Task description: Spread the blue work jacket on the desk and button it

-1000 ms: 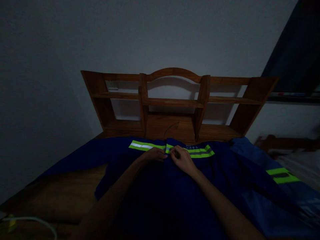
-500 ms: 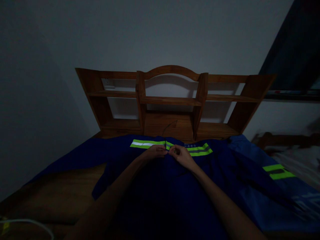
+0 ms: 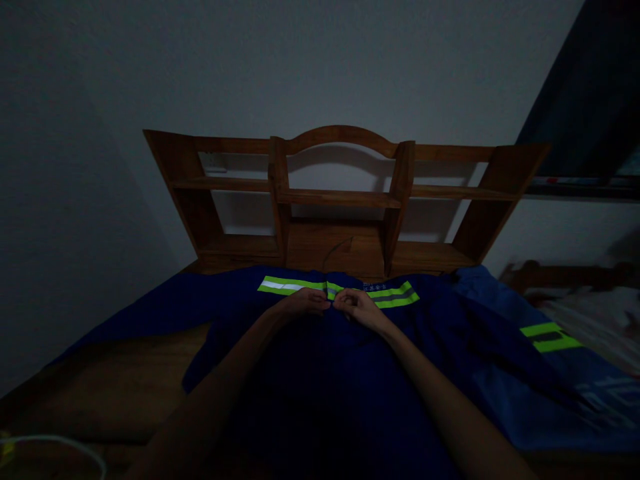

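A dark blue work jacket with neon yellow and silver reflective stripes lies spread on a wooden surface. My left hand and my right hand meet at the jacket's front opening just below the stripes. Both have their fingers pinched on the fabric edges there. The room is dim, so the fine detail between my fingertips is hard to make out. A sleeve with another reflective stripe stretches away to the right.
A wooden shelf unit with an arched top stands against the grey wall just beyond the jacket. A white cable curls at the lower left corner. Blurred furniture and pale cloth sit at the right.
Both hands stayed pinched at the jacket's front and shifted slightly lower along it. The view tilted, so the shelf and jacket sit a little higher in the frame.
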Available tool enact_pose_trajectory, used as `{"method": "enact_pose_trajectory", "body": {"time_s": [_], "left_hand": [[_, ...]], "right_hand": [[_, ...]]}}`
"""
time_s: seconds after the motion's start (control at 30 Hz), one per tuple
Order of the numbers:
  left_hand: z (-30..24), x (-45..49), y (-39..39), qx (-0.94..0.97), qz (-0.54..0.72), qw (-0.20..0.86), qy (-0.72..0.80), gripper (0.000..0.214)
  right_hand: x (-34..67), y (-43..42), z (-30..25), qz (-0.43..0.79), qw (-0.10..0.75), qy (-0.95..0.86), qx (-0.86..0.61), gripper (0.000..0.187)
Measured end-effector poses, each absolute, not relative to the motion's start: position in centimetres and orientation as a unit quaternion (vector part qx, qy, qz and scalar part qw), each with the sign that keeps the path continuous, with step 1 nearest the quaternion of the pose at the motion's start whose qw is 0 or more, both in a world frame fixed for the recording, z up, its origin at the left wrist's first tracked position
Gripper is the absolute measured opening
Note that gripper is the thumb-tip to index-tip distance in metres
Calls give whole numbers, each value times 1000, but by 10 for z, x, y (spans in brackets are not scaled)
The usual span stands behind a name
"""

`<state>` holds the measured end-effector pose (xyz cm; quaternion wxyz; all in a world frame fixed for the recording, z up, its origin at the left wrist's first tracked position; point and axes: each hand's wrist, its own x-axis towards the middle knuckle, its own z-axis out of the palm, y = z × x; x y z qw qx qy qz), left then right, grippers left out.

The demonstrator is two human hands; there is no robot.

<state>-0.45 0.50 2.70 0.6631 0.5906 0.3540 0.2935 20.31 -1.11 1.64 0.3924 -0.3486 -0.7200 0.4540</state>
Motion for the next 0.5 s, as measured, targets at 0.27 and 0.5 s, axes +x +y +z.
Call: {"method": "enact_pose_trajectory", "body": {"time_s": [0.27,0.5], "left_hand": [[15,0,15,585,341,604,420,40],[9,6,18,608,405,528,433,39]], "right_hand": [[196,-17,18,304,426,-730,-440,15],[188,-24,21,189,455,-709,-504,10]]}}
